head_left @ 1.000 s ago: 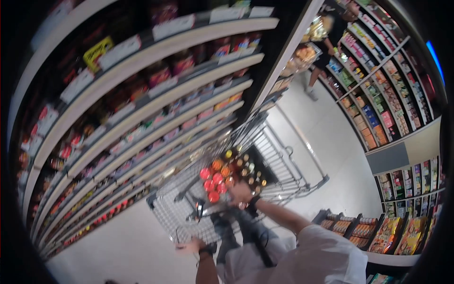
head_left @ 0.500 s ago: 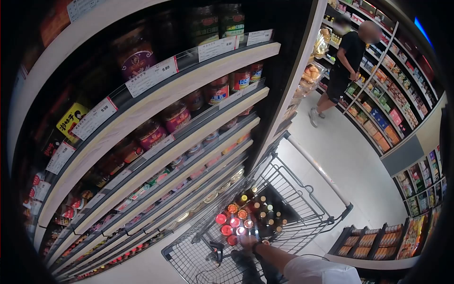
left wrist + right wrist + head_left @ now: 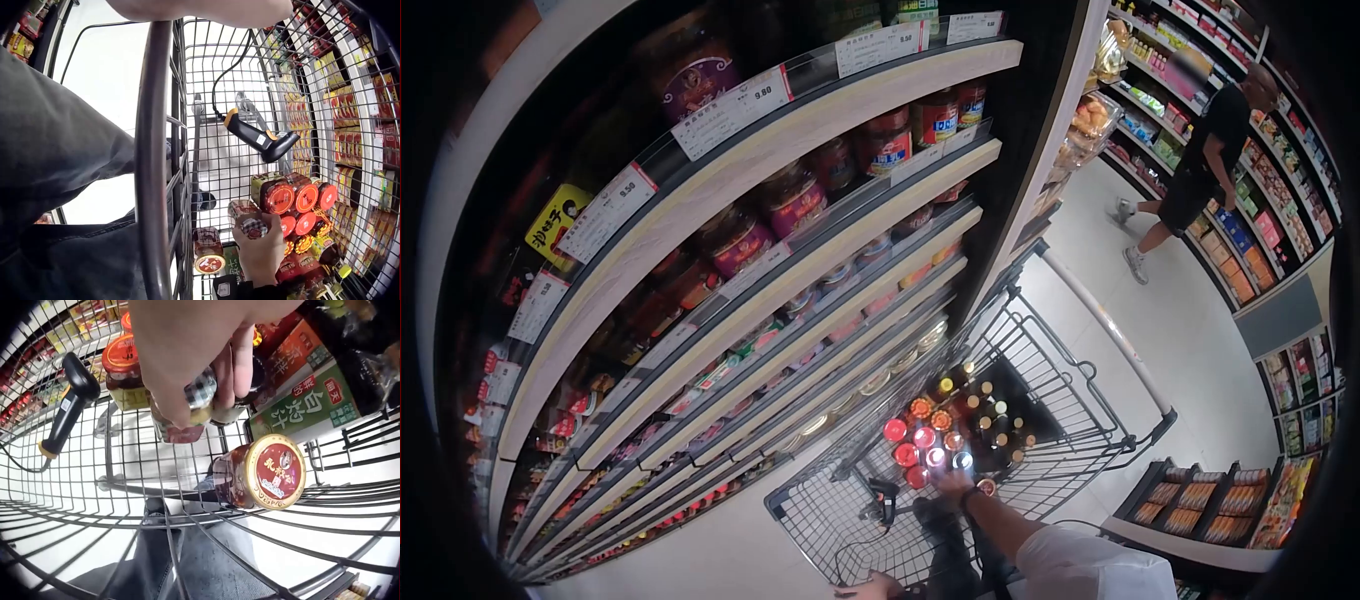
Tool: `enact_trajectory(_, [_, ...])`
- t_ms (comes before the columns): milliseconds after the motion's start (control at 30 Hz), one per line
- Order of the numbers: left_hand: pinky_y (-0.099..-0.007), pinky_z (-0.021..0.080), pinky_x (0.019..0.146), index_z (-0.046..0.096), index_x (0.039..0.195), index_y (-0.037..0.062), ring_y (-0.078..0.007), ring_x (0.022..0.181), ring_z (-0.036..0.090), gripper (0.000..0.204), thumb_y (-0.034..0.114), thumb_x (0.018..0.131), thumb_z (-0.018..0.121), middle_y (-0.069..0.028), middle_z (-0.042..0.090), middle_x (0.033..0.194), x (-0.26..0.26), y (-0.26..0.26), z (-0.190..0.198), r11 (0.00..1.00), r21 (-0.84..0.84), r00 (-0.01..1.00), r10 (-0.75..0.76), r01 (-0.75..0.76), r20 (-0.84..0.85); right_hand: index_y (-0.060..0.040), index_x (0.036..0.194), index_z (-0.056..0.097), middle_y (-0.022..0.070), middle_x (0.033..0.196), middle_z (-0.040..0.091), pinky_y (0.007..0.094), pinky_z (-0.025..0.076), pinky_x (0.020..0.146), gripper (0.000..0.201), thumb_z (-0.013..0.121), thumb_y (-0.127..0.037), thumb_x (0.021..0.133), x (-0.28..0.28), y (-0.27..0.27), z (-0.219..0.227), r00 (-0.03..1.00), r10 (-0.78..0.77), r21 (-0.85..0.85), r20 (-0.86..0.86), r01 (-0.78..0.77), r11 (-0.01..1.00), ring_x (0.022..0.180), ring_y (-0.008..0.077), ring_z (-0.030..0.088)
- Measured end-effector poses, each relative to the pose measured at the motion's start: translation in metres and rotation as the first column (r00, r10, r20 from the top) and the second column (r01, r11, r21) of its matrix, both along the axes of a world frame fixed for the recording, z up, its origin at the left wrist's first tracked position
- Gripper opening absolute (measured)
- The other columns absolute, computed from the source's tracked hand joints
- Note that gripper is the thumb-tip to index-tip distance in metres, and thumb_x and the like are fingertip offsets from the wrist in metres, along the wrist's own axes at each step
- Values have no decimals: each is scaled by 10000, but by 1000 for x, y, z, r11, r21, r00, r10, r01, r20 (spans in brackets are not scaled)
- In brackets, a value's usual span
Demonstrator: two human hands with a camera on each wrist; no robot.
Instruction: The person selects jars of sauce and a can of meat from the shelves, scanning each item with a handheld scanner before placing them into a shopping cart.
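Note:
In the cart, my right hand (image 3: 194,344) grips a glass jar with a black-and-white checkered lid (image 3: 201,390), fingers bent around its top. Red-lidded jars (image 3: 279,199) stand close beside it. Another jar with a red and gold lid (image 3: 275,472) sits apart near the cart's side, next to a green box (image 3: 312,406). My left hand (image 3: 870,588) is at the cart's rim, low in the head view. The left wrist view has it lying across the top of a dark bar (image 3: 153,156), its fingers hidden.
Dark-capped bottles (image 3: 1000,425) fill the cart's far part. A black and yellow barcode scanner (image 3: 259,137) with a cord lies on the wire floor. Shelves of jars (image 3: 795,200) rise along the left. Beyond the cart handle (image 3: 1100,310), a person in black (image 3: 1205,150) walks by other shelves.
My left hand, out of view half a second ago, shows again at the cart's rim. My right hand stays among the jars. The person in black has walked rightward along the far shelves.

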State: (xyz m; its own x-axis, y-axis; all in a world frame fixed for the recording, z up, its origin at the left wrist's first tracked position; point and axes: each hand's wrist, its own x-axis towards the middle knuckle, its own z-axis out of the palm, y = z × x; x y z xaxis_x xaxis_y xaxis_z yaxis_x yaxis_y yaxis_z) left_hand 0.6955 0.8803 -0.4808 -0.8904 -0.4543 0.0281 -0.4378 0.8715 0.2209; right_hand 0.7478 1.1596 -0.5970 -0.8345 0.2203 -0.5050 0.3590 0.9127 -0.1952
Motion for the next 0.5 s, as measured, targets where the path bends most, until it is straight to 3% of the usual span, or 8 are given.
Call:
enact_trajectory(67, [-549,236,1181,232,1549,93,-457,1428,257,1086,131,632,813,-282,282,1505,-5,7,10,1000,-18,1000,11,-11,8,-244,1270,614,96,906,698,411,570,564,320,482,-171,988,-1,-3,4,997,-56,64,-51,60,996,749,269,724])
enact_trajectory(133, [-551,225,1188,224,1552,87,-464,1431,250,1095,123,628,809,-290,275,1507,-15,13,37,999,-21,999,35,-35,23,-225,1063,719,94,998,717,431,585,623,220,520,-249,972,6,-6,-5,993,-103,130,-63,111,985,812,273,735])
enact_trajectory(200, [-552,215,1196,216,1556,82,-470,1433,243,1103,116,623,805,-298,269,1509,-6,11,50,997,-9,997,71,-71,34,-238,1042,739,104,1089,714,448,591,758,203,592,-302,917,1,13,30,972,-188,-66,144,199,978,922,288,724])
enact_trajectory(300, [-549,208,1204,220,1553,88,-467,1444,215,1079,39,631,780,-294,252,1509,-11,17,53,991,96,995,100,-98,-20,-251,1094,736,114,1118,715,443,570,869,284,661,-389,857,14,40,134,913,-378,-195,153,403,894,1046,297,695])
enact_trajectory(333, [-547,214,1204,226,1552,90,-464,1445,216,1071,26,634,773,-290,257,1508,-8,13,56,987,119,993,115,-112,-18,-235,1125,730,146,1112,715,459,563,886,397,703,-480,814,20,48,177,906,-401,-134,139,418,899,1081,321,678])
enact_trajectory(400, [-519,170,1214,138,1573,110,-454,1455,164,1100,61,675,770,-304,181,1524,-12,3,39,987,119,994,108,-107,-9,-221,1157,714,143,1121,713,469,561,884,455,716,-505,802,41,70,194,921,-359,-151,153,380,912,1072,341,674])
enact_trajectory(467, [-528,170,1215,138,1576,116,-455,1462,142,1114,48,665,776,-309,169,1529,-9,-5,28,980,182,997,80,-80,3,-207,1188,696,148,1119,713,471,563,862,466,703,-495,821,73,77,236,850,-510,-163,134,527,834,1070,355,666])
enact_trajectory(500, [-526,179,1212,141,1572,112,-454,1458,152,1114,51,663,782,-307,177,1523,-7,-5,38,972,230,998,53,-56,19,-212,1193,695,142,1116,716,504,547,873,460,693,-500,834,96,85,228,859,-497,-142,127,511,848,1073,344,669])
